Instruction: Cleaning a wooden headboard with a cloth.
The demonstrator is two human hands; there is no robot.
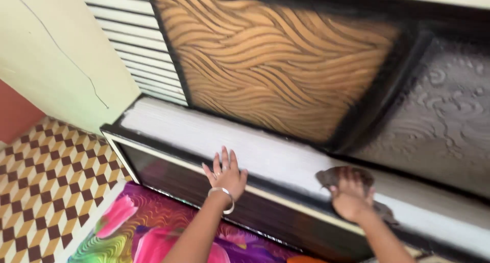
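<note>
Cloth [337, 177], dark and crumpled, sits on the white ledge [286, 158] of the bed's headboard, at about five o'clock in my view. My left hand [226, 173], at six o'clock, lies flat with fingers spread, holding me steady. My right hand [351, 197] presses down, fingers bunched on the cloth. I think I should rub slowly along the ledge and keep the cloth flat under my palm.

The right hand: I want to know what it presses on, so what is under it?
Under the right hand lies a brown cloth, pressed on the white ledge. The cloth's middle and the ledge beneath it are covered.
</note>
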